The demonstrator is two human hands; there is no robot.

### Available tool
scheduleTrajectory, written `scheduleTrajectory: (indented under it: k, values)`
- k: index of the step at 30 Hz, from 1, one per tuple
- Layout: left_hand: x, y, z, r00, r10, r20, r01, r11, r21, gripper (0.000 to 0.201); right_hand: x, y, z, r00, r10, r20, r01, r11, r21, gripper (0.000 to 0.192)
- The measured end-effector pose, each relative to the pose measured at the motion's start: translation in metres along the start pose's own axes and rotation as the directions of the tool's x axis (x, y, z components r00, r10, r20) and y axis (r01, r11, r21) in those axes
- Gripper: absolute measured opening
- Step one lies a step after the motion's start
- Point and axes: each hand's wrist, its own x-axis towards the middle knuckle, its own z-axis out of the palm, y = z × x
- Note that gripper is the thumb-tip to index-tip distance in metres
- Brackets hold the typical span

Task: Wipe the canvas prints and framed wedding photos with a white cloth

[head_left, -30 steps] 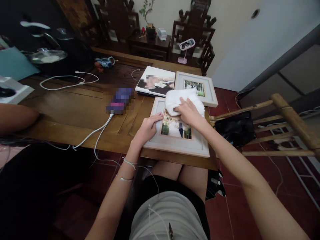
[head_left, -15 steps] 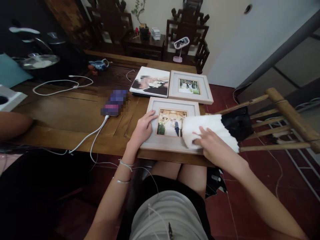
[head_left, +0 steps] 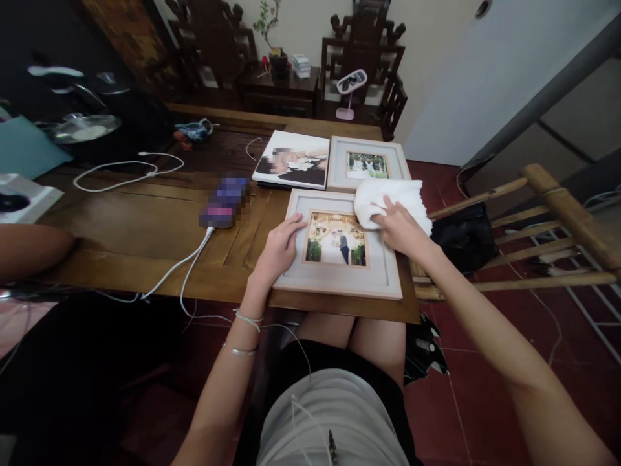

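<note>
A pale framed photo (head_left: 339, 285) lies flat at the near right corner of the wooden table (head_left: 126, 226). My left hand (head_left: 281, 246) rests flat on the frame's left border, fingers spread. My right hand (head_left: 398, 226) presses a white cloth (head_left: 388, 194) against the frame's upper right corner. Part of the cloth hangs past the frame's right edge. Behind it lies a second framed photo (head_left: 366, 184), and left of that an unframed photo print (head_left: 294, 162).
A blurred phone (head_left: 226, 200) with a white charging cable (head_left: 179, 265) lies left of the frame. Another white cable (head_left: 126, 168) and a small teapot (head_left: 194, 129) lie further back. A wooden chair (head_left: 543, 226) with a black bag (head_left: 463, 236) stands right. Another person's arm (head_left: 29, 239) rests at left.
My right hand swept the cloth from the frame's top down to its lower right corner, then back up to the upper right corner. My left hand stayed on the left border.
</note>
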Motion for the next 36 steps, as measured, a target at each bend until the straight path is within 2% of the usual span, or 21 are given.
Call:
scheduleTrajectory:
  k: [3,6,9,12,15,17,20,25,29,32,36]
  values:
    - [0.000,0.000,0.001,1.000,0.000,-0.020,0.000,1.000,-0.013,0.033,-0.006,-0.005,0.008,1.000,-0.011,-0.003,0.011,0.999,-0.035,0.054]
    - [0.000,0.002,0.000,1.000,-0.013,-0.018,0.012,1.000,-0.020,0.034,-0.036,-0.027,0.005,0.999,-0.030,0.014,0.031,0.998,-0.051,0.048]
    - [0.000,0.002,-0.001,1.000,-0.016,0.002,0.017,1.000,-0.026,0.033,-0.078,-0.054,-0.006,0.998,-0.052,0.034,0.053,0.998,-0.026,0.048]
    - [0.000,0.002,-0.002,1.000,-0.011,0.029,0.012,1.000,-0.025,0.034,-0.113,-0.073,-0.023,0.988,-0.120,0.100,0.113,0.991,0.071,0.050]
    - [0.000,0.001,-0.003,0.998,0.003,0.061,-0.002,1.000,-0.017,0.035,-0.126,-0.081,-0.033,0.979,-0.148,0.138,0.124,0.978,0.168,0.051]
    - [0.000,0.000,-0.003,0.997,0.009,0.072,-0.008,1.000,-0.015,0.036,-0.119,-0.080,-0.032,0.981,-0.116,0.154,0.088,0.980,0.176,0.054]
    - [0.000,0.001,-0.004,0.997,0.010,0.077,-0.009,1.000,-0.014,0.036,-0.089,-0.068,-0.024,0.989,-0.067,0.130,0.048,0.989,0.142,0.057]
    - [0.001,0.001,-0.004,0.997,0.017,0.077,-0.015,1.000,-0.023,0.036,-0.020,-0.033,-0.018,0.999,0.031,0.025,-0.033,0.995,0.097,0.054]
    - [0.000,0.001,-0.004,0.998,0.015,0.064,-0.012,0.999,-0.045,0.037,0.024,-0.014,-0.004,0.994,0.044,-0.101,-0.042,0.999,0.019,0.056]
    - [0.000,0.003,-0.004,0.999,0.006,0.054,-0.004,0.999,-0.052,0.037,0.032,-0.018,0.012,0.998,0.010,-0.057,-0.012,0.999,-0.032,0.054]
    - [0.000,0.004,-0.004,0.999,-0.002,0.037,0.005,0.998,-0.062,0.037,-0.001,-0.047,0.013,0.998,-0.047,0.029,0.050,0.996,-0.078,0.048]
